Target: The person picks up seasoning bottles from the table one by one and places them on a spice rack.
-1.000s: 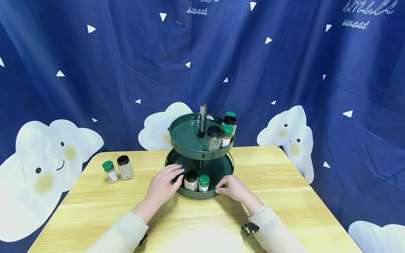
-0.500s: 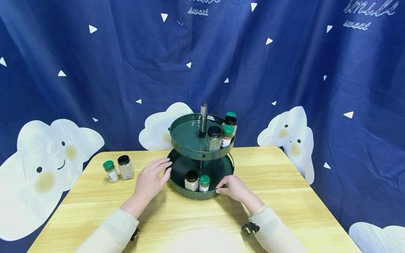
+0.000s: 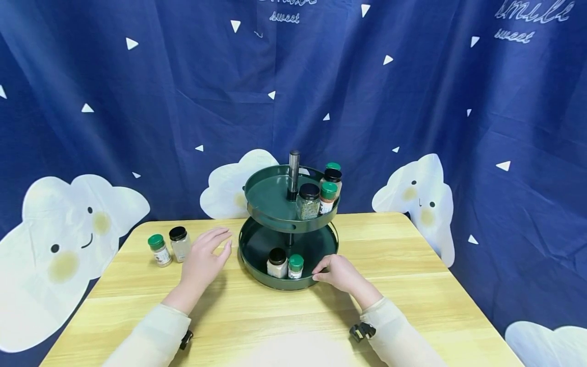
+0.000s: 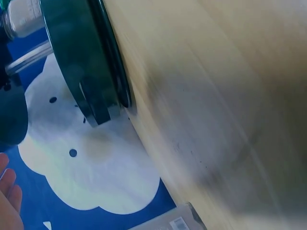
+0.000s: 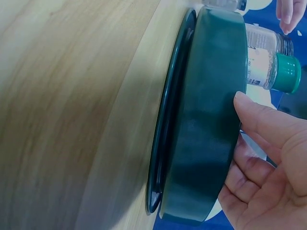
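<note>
A dark green two-tier rotating rack (image 3: 263, 278) stands on the table. With thumb and fingers on either side, my right hand (image 3: 340, 274) pinches the rim of the lower tray (image 5: 206, 120) at its front right. A black-capped jar (image 3: 277, 269) and a green-capped spice bottle (image 3: 295, 272) stand inside that tray, left of this hand. My left hand (image 3: 202, 262), holding nothing, hovers left of the rack with loosely bent fingers. Just beyond it on the table are a second black-capped jar (image 3: 180, 250) and a second green-capped bottle (image 3: 161, 256).
Several jars and bottles, among them a black-capped jar of green flakes (image 3: 308, 205), stand on the right of the upper tray (image 3: 270, 191). A metal post (image 3: 294, 176) rises through the rack. A blue curtain (image 3: 293, 76) hangs behind the wooden table (image 3: 390, 244).
My left hand has moved left, away from the black-capped jar in the lower tray, towards the jar and bottle on the table. The right hand stays at the tray rim.
</note>
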A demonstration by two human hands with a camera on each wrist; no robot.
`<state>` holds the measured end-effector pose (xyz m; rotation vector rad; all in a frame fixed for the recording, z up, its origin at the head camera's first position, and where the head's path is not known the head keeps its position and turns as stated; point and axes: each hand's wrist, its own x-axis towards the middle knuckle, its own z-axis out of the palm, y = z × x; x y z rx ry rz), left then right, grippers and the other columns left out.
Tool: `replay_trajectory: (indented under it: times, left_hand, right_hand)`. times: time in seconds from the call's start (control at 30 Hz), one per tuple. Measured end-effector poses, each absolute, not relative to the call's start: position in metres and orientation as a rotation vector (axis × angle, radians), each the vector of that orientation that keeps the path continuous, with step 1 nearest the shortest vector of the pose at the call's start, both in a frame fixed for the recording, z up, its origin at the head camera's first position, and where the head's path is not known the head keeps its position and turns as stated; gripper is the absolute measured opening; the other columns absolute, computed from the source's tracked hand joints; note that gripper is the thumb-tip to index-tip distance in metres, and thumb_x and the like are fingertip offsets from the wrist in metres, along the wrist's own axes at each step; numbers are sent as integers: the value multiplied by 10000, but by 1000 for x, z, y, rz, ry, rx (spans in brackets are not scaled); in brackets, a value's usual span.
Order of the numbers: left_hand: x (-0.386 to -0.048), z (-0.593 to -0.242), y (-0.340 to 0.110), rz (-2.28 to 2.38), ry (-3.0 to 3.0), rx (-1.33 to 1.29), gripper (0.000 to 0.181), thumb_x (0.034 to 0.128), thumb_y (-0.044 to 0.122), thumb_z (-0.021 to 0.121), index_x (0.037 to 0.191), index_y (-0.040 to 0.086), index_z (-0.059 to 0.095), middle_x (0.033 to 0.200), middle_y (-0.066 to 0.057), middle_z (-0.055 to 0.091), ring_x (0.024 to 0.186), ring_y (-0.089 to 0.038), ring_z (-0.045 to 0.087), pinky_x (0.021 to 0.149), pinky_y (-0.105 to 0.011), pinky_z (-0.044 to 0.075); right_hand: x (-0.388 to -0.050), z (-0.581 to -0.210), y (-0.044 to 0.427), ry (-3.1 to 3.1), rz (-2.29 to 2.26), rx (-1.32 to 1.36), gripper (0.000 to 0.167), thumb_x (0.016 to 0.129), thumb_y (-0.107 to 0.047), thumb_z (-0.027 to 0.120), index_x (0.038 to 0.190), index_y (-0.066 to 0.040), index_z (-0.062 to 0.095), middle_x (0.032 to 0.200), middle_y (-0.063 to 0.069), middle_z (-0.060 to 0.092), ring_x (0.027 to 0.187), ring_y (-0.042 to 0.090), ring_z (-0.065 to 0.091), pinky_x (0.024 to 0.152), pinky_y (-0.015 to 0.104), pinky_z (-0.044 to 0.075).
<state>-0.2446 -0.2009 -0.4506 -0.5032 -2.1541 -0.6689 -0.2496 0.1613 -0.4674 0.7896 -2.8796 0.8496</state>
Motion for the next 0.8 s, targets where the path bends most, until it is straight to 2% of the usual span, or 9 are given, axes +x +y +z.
replay_trajectory:
  times: [0.8]
  left_hand:
    - [-257,-453,-249,-636,-2078,-318,243,819,51,739,1059,20,769,1095,-138,738,1056,-385,661,935,-509,498]
  right_hand:
    - [-248,-466,161,-2889,865,789,34,830,-154,819,849,-133,801,879,-33,724,882,215,678,830,400,553]
